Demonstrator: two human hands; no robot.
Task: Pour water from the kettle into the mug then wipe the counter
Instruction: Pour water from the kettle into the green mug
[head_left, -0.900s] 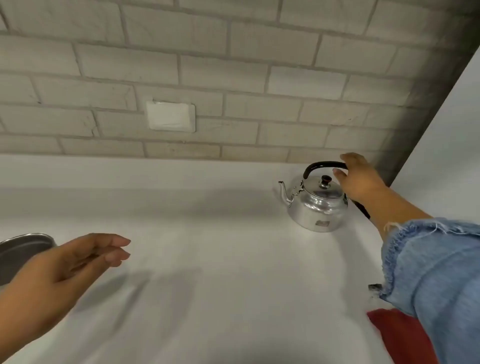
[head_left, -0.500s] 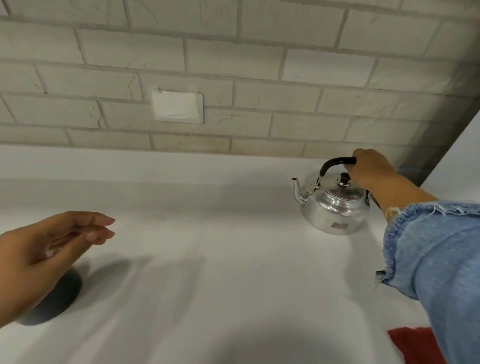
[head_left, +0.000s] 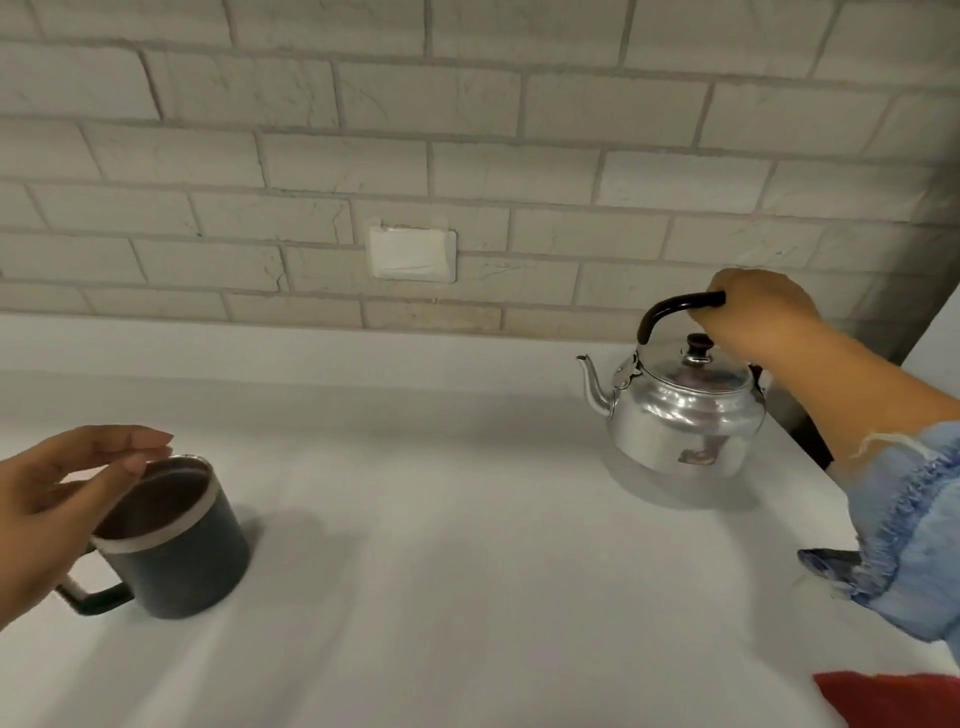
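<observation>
A shiny metal kettle (head_left: 680, 415) with a black arched handle stands on the white counter (head_left: 441, 545) at the right, spout pointing left. My right hand (head_left: 761, 312) is closed around the top of that handle. A dark grey mug (head_left: 179, 540) with a pale rim stands at the left, its handle toward me. My left hand (head_left: 57, 499) hovers over the mug's near rim with fingers apart and slightly curled, holding nothing; whether the fingertips touch the rim I cannot tell.
A brick wall with a white taped-over outlet plate (head_left: 413, 252) rises behind the counter. A red cloth (head_left: 893, 701) lies at the bottom right corner. The counter's right edge runs just past the kettle.
The view has shifted so the mug is now fully in sight under my left hand. My right hand has stayed closed on the kettle handle; the kettle still stands on the counter.
</observation>
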